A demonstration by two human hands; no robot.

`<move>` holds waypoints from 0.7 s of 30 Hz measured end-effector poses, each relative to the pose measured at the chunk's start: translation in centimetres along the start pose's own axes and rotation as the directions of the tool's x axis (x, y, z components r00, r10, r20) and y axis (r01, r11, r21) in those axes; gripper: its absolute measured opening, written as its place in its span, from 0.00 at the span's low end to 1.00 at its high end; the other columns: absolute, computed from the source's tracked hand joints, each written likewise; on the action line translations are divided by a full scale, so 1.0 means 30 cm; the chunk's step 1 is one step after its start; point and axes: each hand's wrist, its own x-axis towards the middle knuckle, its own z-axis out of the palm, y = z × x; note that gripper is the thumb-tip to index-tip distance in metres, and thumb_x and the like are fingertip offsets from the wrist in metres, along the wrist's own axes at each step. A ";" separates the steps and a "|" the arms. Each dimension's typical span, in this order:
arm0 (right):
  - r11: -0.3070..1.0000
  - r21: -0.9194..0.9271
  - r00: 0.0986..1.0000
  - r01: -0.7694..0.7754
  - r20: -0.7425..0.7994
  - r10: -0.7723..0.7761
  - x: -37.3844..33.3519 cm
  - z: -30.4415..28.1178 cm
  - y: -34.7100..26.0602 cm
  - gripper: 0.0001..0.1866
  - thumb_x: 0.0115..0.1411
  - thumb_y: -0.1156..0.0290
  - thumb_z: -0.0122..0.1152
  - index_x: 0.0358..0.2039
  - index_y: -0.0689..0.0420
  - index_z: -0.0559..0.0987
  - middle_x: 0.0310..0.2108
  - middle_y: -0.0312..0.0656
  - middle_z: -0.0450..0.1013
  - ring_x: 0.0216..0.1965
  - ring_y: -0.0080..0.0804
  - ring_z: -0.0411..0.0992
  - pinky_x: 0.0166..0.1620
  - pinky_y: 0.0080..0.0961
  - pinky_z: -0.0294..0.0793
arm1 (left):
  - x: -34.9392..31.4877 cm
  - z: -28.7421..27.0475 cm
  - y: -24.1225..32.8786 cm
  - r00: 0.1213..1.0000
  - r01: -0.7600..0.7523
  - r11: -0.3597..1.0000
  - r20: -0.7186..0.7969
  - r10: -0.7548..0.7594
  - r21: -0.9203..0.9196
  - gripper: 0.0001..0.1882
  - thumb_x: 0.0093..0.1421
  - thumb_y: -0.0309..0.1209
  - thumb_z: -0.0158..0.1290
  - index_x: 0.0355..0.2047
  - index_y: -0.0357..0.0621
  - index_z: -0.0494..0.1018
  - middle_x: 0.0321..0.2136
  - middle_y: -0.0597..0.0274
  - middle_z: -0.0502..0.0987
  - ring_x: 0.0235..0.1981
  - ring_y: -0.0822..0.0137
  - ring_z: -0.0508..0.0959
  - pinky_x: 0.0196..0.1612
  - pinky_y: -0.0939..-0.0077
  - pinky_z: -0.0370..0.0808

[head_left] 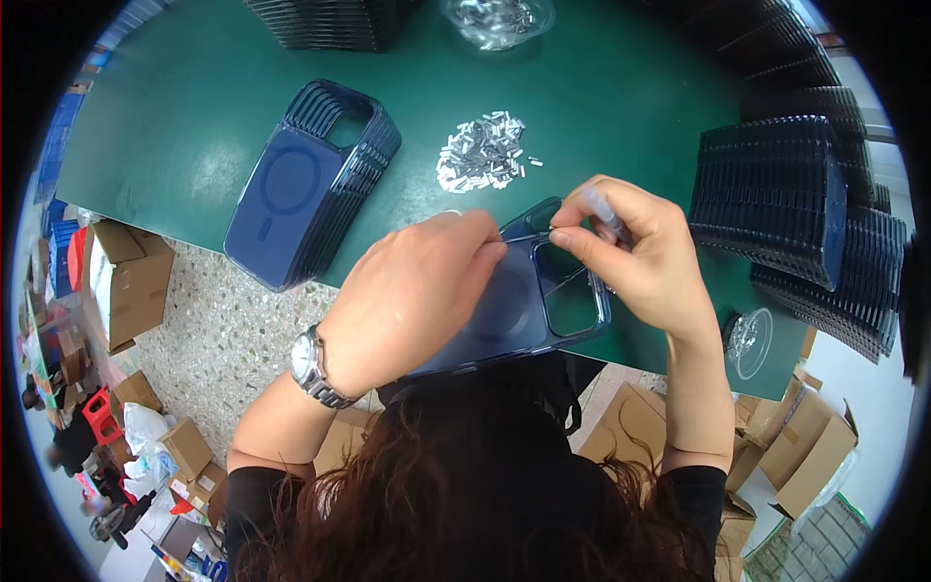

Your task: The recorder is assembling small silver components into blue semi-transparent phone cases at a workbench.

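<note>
A dark blue phone case (509, 315) with a large camera opening lies at the near edge of the green table, tilted, in front of me. My left hand (412, 291) grips its upper left edge, thumb and fingers pressed together there. My right hand (645, 247) is closed at the case's upper edge beside the camera opening, thumb and forefinger pinched. A pale, translucent pen-like tool (603, 210) lies within the curl of its fingers. Whatever sits between the fingertips is too small to make out. Beyond the hands is a pile of small silvery pieces (482, 152).
Left of the pile stands a stack of blue phone cases (276, 199). More dark stacked cases (766, 199) line the table's right side, another stack (330, 24) the far edge. A clear bowl (497, 21) and a small clear dish (748, 344) hold small pieces. Cardboard boxes (136, 281) surround the table (601, 107).
</note>
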 end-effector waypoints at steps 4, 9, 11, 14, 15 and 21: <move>0.875 -0.367 0.944 0.315 0.026 -0.329 -0.007 0.035 0.000 0.09 0.54 0.82 0.68 0.37 0.61 0.82 0.34 0.43 0.76 0.37 0.44 0.73 0.38 0.37 0.75 | 0.013 0.009 0.001 0.999 0.004 1.000 0.040 -0.005 0.008 0.08 0.70 0.29 0.54 0.39 0.36 0.77 0.32 0.44 0.80 0.36 0.40 0.80 0.39 0.52 0.75; 0.759 -0.544 0.923 0.358 0.082 -0.377 -0.019 0.049 -0.004 0.10 0.52 0.82 0.67 0.35 0.59 0.78 0.33 0.42 0.73 0.37 0.46 0.72 0.38 0.42 0.75 | 0.022 0.011 0.011 0.997 0.015 1.000 0.071 -0.015 0.007 0.07 0.70 0.29 0.54 0.39 0.37 0.77 0.31 0.44 0.80 0.35 0.39 0.80 0.38 0.51 0.75; 0.769 -0.539 0.931 0.343 0.087 -0.355 -0.017 0.046 -0.002 0.09 0.53 0.82 0.67 0.34 0.59 0.78 0.32 0.42 0.73 0.37 0.46 0.72 0.38 0.43 0.75 | 0.021 0.013 0.013 0.997 0.020 1.000 0.076 -0.021 0.005 0.07 0.70 0.29 0.54 0.39 0.37 0.77 0.31 0.44 0.80 0.35 0.39 0.79 0.37 0.51 0.75; 0.769 -0.564 0.950 0.299 0.100 -0.296 -0.018 0.048 -0.011 0.08 0.54 0.81 0.67 0.34 0.59 0.77 0.30 0.43 0.73 0.37 0.48 0.73 0.39 0.44 0.75 | 0.026 0.021 0.015 0.999 -0.011 0.999 0.052 0.009 0.033 0.07 0.70 0.29 0.54 0.38 0.38 0.76 0.31 0.44 0.80 0.34 0.39 0.79 0.37 0.51 0.74; 0.758 -0.594 0.960 0.269 0.104 -0.259 -0.020 0.051 -0.017 0.07 0.55 0.80 0.67 0.33 0.59 0.77 0.30 0.44 0.73 0.38 0.49 0.74 0.39 0.45 0.76 | 0.026 0.022 0.023 0.998 -0.008 0.997 0.059 0.004 0.071 0.07 0.70 0.30 0.55 0.37 0.38 0.76 0.31 0.44 0.80 0.34 0.38 0.79 0.36 0.51 0.74; 0.787 -0.565 0.968 0.247 0.177 -0.177 -0.007 0.062 0.006 0.06 0.59 0.75 0.66 0.34 0.61 0.78 0.33 0.45 0.76 0.40 0.51 0.76 0.42 0.47 0.76 | 0.019 0.044 -0.009 0.997 -0.017 0.996 0.074 0.011 0.084 0.09 0.70 0.31 0.55 0.35 0.37 0.75 0.29 0.42 0.79 0.32 0.39 0.79 0.34 0.51 0.74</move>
